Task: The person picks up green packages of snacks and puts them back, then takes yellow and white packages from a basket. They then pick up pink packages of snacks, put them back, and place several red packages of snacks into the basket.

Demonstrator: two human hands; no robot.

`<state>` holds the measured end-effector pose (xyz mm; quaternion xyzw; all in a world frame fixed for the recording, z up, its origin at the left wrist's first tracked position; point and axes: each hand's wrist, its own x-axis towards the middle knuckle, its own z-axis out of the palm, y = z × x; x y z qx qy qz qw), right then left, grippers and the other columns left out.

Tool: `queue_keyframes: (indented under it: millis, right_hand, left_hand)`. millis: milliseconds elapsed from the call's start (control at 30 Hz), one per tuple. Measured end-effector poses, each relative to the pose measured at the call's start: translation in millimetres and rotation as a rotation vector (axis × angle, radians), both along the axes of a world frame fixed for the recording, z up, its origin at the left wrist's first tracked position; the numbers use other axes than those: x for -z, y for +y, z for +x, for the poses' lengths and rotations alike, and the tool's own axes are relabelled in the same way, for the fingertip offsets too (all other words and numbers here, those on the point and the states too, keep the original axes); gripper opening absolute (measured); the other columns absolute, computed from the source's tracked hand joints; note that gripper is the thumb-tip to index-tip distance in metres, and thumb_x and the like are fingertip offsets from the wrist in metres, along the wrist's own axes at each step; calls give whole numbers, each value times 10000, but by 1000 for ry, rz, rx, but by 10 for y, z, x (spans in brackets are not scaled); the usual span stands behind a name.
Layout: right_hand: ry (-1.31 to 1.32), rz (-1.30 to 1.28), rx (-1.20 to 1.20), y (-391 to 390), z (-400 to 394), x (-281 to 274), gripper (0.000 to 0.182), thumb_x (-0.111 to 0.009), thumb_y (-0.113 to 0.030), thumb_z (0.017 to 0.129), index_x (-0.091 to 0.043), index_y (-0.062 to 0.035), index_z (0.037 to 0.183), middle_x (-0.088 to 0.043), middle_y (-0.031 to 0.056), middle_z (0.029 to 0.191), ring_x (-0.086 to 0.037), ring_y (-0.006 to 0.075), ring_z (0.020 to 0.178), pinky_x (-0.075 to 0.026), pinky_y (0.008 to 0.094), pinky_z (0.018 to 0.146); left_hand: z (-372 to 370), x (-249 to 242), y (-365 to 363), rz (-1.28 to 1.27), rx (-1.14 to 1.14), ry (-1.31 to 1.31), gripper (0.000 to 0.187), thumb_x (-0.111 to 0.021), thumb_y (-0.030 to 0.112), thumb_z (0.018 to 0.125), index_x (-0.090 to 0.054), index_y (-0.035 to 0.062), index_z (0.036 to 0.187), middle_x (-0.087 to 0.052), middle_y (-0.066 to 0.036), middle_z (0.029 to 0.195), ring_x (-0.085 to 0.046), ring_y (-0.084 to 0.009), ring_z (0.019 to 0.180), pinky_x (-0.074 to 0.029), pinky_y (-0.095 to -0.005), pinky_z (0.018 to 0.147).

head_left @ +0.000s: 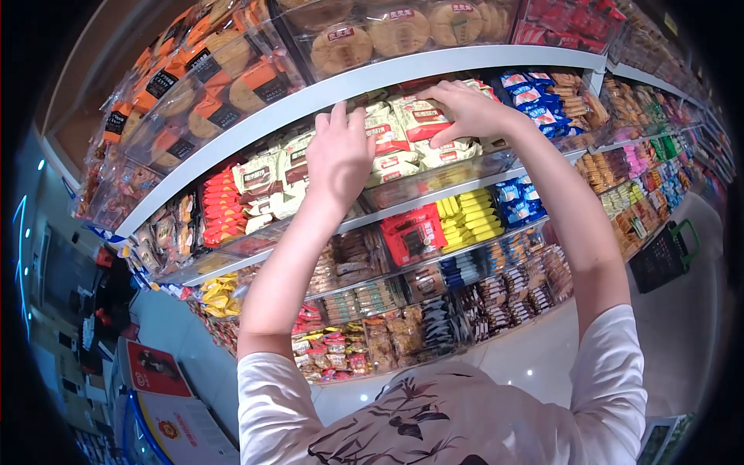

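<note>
Along a white shop shelf (434, 66), the left hand (339, 155) lies spread and the right hand (465, 108) presses splayed fingers on pale green-and-red plastic snack packets (403, 128) in a clear bin (434, 180).

Two hands (339, 155) reached into one shelf (434, 66) bay; three round cakes (397, 31) lay above; one black basket (663, 257) stood on floor.

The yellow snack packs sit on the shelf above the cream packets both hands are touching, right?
Not quite. In the head view the yellow snack packs sit on the shelf below the cream packets that the left hand and right hand are touching.
</note>
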<state>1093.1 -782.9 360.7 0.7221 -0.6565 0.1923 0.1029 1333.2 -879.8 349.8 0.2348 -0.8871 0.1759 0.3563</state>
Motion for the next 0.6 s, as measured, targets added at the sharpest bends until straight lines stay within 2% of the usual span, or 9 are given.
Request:
queue_keyframes:
  millis: [33, 133, 167, 267, 300, 400, 433, 533, 600]
  right_hand:
    - [-43, 24, -35, 11, -26, 15, 860, -793, -447, 657, -452, -67, 1348, -530, 157, 1248, -444, 332, 1219, -351, 423, 1039]
    - [-57, 49, -31, 30, -7, -18, 888, -782, -469, 669, -428, -56, 1370, -530, 167, 1249, -447, 337, 1215, -362, 418, 1039]
    - [-29, 53, -33, 40, 20, -35, 833, -773, -425, 691, -437, -53, 1356, -539, 165, 1237, -457, 328, 1209, -362, 417, 1037]
    - [3, 24, -43, 17, -32, -46, 757, -758, -370, 701, -463, -71, 1331, -546, 161, 1224, -471, 321, 1194, -371, 407, 1026]
    - [87, 21, 41, 61, 9, -108, 693, -743, -322, 697, -493, -90, 1300, -551, 155, 1212, -484, 315, 1172, -384, 397, 1011]
    - [70, 33, 37, -19, -48, -93, 683, -742, -322, 692, -504, -95, 1290, -557, 148, 1200, -489, 313, 1161, -379, 393, 1014]
    - [-10, 63, -22, -58, -47, -81, 684, -739, -305, 697, -497, -90, 1300, -552, 144, 1206, -487, 311, 1166, -380, 401, 1013]
    - [-21, 68, -111, -112, -29, -45, 692, -769, -275, 698, -499, -85, 1307, -547, 155, 1217, -495, 315, 1175, -413, 402, 1000]
    - [-92, 110, -139, -129, -52, -62, 679, -752, -201, 730, -471, -106, 1341, -528, 139, 1244, -473, 311, 1187, -399, 401, 1030]
  left_hand:
    - [0, 6, -22, -66, 4, -16, 510, -692, 341, 804, -583, 13, 1178, -578, -157, 1203, -533, -308, 1078, -447, -421, 902]
    - [22, -32, -20, -27, 164, -142, 577, -690, 420, 790, -578, 24, 1194, -592, -136, 1186, -520, -307, 1087, -408, -419, 906]
    - [19, -33, -37, -32, 131, -204, 617, -680, 469, 777, -575, 43, 1211, -597, -112, 1179, -516, -288, 1095, -402, -404, 874]
    - [12, -85, -142, 35, 115, -239, 610, -675, 460, 787, -565, 52, 1227, -602, -104, 1170, -520, -274, 1094, -399, -401, 868]
    - [17, -99, -185, 45, 119, -215, 619, -676, 468, 783, -560, 71, 1242, -604, -102, 1164, -523, -269, 1089, -401, -402, 867]
    - [-17, -57, -296, 41, 107, -171, 630, -679, 480, 775, -563, 81, 1248, -608, -104, 1160, -529, -278, 1077, -407, -413, 867]
    - [-26, -53, -288, 78, 134, -187, 650, -681, 501, 766, -565, 89, 1255, -609, -115, 1158, -534, -293, 1065, -415, -424, 862]
    - [-35, -111, -216, 184, 130, -244, 677, -680, 528, 754, -566, 91, 1257, -610, -127, 1154, -535, -305, 1056, -419, -429, 857]
    - [-54, -75, -250, 136, 115, -219, 696, -674, 552, 743, -564, 102, 1263, -608, -129, 1154, -532, -310, 1054, -421, -423, 852]
